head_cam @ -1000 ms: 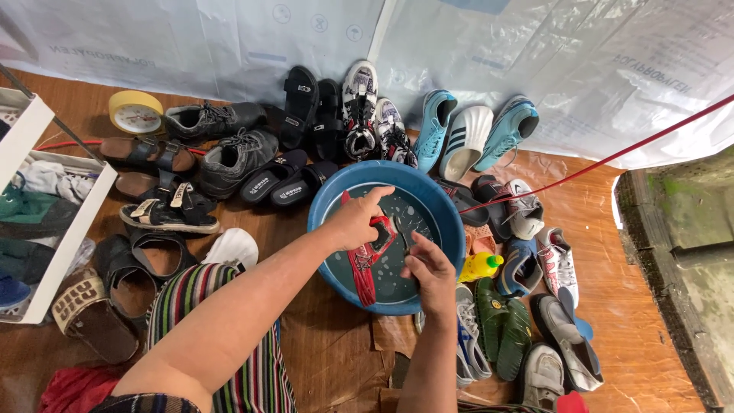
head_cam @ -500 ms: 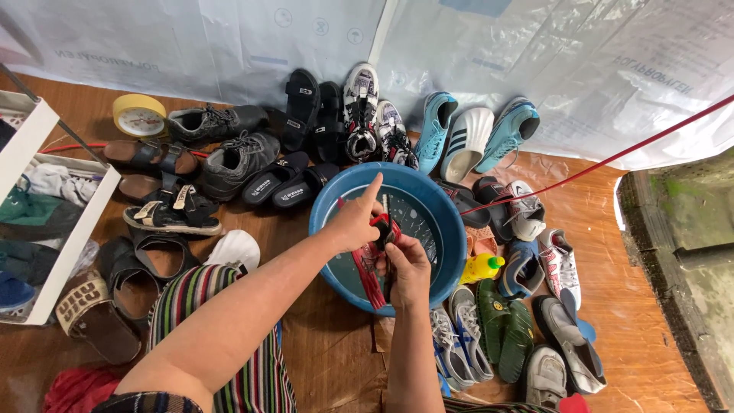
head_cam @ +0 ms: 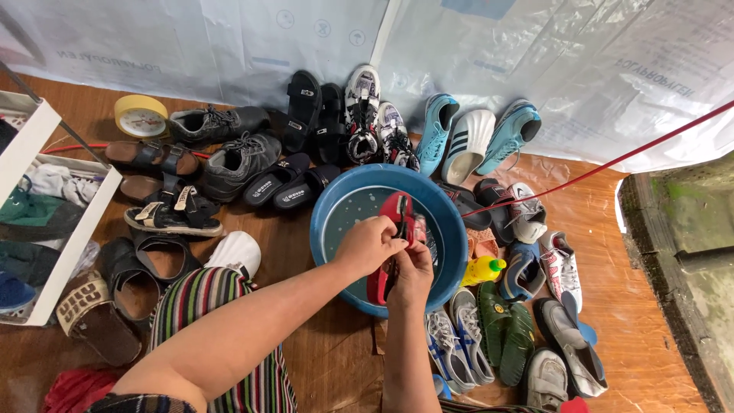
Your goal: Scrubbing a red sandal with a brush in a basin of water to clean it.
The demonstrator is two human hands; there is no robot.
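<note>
A: Item one, the hands?

B: Left hand (head_cam: 369,243), forearm coming in from lower left, fingers curled, grip closed on the upper part of a red sandal (head_cam: 394,229). Right hand (head_cam: 411,269), forearm rising from the bottom edge, grip closed on the same sandal lower down. The hands are just beside each other, over the bowl.

A: Item two, where the sandal sits?

B: Held lengthwise over a blue round basin (head_cam: 451,229), toe end up toward the far rim, heel end near the near rim. Basin rests on the floor.

A: Hard to read?

B: The sandal's middle is covered by both hands. A dark object at the fingertips cannot be identified. Whether the basin holds water cannot be told. A white shelf unit (head_cam: 76,229) is cut off at the left edge.

A: Surroundings?

B: Brown wooden floor (head_cam: 306,352), glossy on the right. White plastic sheeting (head_cam: 229,46) hangs along the back. Footwear is ranged round the basin: black sandals (head_cam: 306,107), grey lace-up shoes (head_cam: 237,157), pale blue sneakers (head_cam: 437,130), green clogs (head_cam: 506,336). A yellow bottle (head_cam: 483,269) lies just beside the basin's right rim. A yellow tape roll (head_cam: 141,116) lies at upper left. A red cord (head_cam: 612,164) runs diagonally on the right. Striped cloth (head_cam: 199,298) lies below the left forearm.
</note>
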